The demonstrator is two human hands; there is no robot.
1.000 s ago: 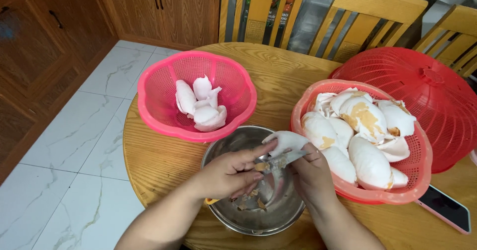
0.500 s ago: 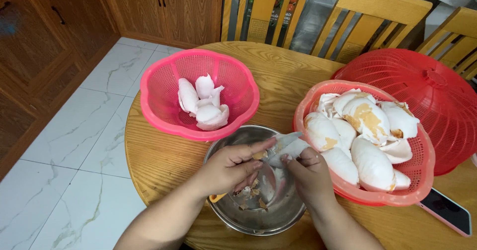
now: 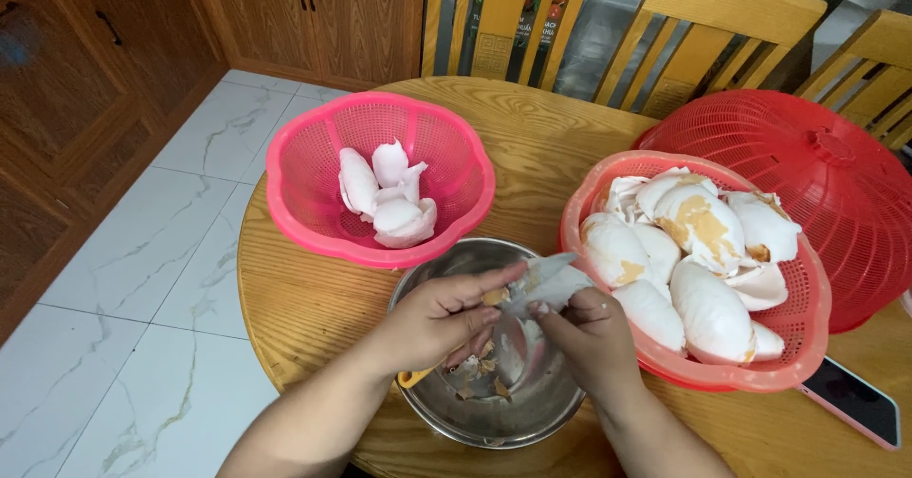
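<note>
Both hands (image 3: pixel 513 321) hold white piece (image 3: pixel 551 283) — over bowl (image 3: pixel 446 411).

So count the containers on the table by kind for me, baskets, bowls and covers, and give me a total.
Plastic baskets: 2, the pink basket and the red basket.
Metal bowls: 1, the steel bowl under the left hand and right hand.
Mesh covers: 1, the red dome cover.
Total: 4.
</note>
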